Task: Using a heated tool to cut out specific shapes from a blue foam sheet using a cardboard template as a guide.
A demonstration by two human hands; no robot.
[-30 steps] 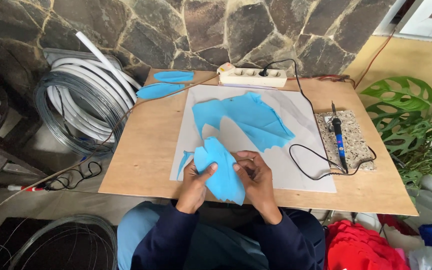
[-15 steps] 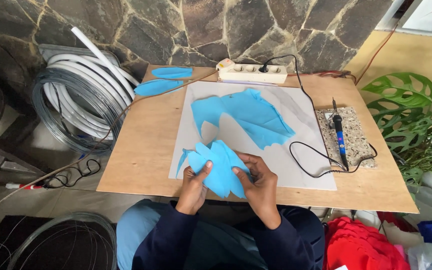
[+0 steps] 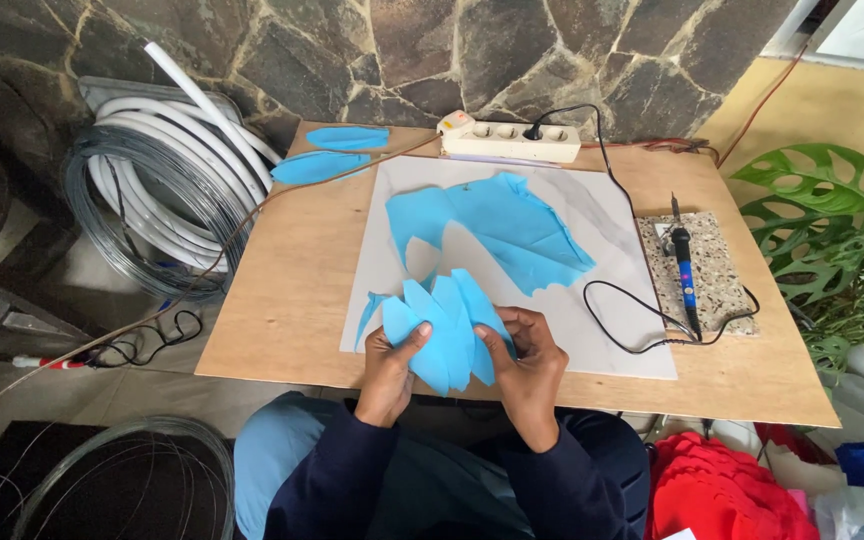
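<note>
Table [image 3: 282, 300] far edge meets the stone wall; its near edge is cut off by the person's sleeves. White sheet [image 3: 612, 330] lies under and beyond the fingers, part covered by cut blue film [image 3: 512, 225]. Wire coils [image 3: 152, 215] left of the fingers, well apart. Soldering iron [image 3: 685, 270] on a stone slab [image 3: 712, 300], right of the fingers. Blue petals [image 3: 442, 320], fanned, pinched by left hand [image 3: 390, 365] and right hand [image 3: 527, 365]; lower ends hidden behind fingers.

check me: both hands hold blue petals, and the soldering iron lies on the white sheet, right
Not quite. The soldering iron lies on the speckled stone slab beside the white sheet, as the head view shows. The left hand and right hand do hold blue petals.
</note>
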